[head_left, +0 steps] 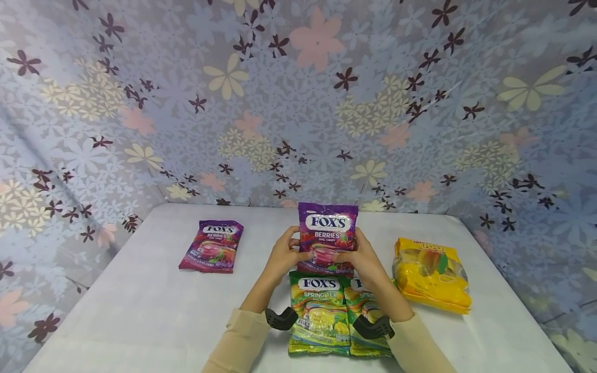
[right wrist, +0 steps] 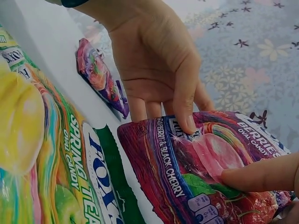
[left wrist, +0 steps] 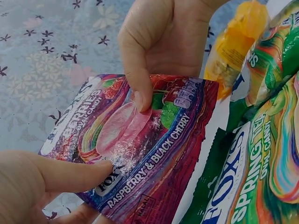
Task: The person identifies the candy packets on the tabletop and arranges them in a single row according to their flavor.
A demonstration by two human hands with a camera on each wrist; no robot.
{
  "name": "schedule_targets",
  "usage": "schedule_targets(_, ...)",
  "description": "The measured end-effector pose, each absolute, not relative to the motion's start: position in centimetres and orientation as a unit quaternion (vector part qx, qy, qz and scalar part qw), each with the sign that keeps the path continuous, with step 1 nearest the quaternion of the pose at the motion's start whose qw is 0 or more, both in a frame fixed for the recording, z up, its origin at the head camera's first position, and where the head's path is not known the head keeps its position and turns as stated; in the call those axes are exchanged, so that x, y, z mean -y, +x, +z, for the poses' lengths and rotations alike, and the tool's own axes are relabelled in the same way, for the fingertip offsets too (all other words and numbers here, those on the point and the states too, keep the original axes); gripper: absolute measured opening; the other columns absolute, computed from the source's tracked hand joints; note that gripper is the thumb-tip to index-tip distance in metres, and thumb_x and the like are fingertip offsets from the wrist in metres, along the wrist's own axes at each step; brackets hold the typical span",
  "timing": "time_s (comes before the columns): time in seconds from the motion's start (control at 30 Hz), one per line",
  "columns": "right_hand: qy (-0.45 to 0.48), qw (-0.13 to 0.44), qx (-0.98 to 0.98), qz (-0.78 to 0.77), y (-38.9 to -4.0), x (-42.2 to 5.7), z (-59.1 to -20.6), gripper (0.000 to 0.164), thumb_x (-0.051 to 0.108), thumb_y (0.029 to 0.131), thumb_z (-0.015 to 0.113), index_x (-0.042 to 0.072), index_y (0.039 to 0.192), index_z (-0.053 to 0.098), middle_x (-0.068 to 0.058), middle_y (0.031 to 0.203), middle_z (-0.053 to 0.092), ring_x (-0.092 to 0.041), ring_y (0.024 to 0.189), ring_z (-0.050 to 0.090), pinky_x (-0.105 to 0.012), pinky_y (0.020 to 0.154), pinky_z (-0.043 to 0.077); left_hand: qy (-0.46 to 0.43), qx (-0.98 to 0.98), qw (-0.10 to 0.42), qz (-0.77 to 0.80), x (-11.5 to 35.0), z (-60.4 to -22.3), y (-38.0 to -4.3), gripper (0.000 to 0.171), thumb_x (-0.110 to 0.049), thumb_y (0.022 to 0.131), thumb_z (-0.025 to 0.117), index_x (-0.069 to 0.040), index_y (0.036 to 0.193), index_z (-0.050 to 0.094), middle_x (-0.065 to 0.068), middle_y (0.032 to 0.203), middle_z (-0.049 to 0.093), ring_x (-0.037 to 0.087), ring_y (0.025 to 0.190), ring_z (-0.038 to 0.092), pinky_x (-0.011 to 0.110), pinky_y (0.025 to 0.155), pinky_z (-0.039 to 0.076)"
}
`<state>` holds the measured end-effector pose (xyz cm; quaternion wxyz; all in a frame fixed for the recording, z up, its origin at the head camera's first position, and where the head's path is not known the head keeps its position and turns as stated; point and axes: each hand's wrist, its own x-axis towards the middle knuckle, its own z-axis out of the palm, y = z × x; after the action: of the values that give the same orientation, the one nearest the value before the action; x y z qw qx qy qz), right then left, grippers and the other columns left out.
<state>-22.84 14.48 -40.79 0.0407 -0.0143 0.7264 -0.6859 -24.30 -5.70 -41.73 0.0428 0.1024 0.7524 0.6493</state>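
Both hands grip one purple bag of Fox's Berries candy, held upright with its front facing the head camera. The left hand has the bag's left edge, thumb across the front and fingers behind. On the opposite edge the right hand pinches it the same way, its thumb pressing the printed front. Below the held bag lie two green bags of Fox's Spring Tea candy, the left one in full sight and the right one partly covered by the right wrist.
A second purple Berries bag lies at the table's back left. To the right, a yellow candy bag with a mango picture lies beside the right forearm. Flowered cloth rises behind the white table.
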Motion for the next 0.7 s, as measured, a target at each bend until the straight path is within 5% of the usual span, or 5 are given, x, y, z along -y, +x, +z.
schedule_targets(0.7,-0.009,0.04,-0.73,-0.682,-22.6,-13.91,-40.77,0.076,-0.011,0.081,0.062,0.008,0.146,0.027,-0.021,0.13,0.051,-0.029,0.102,0.056,-0.034,0.082,0.05,0.087,-0.781,0.052,0.616,6.24,-41.04,-24.23,0.06,-0.004,0.079,0.074,-0.011,0.134,0.052,0.012,0.099,0.067,0.024,0.082,0.063,0.04,0.075,0.053)
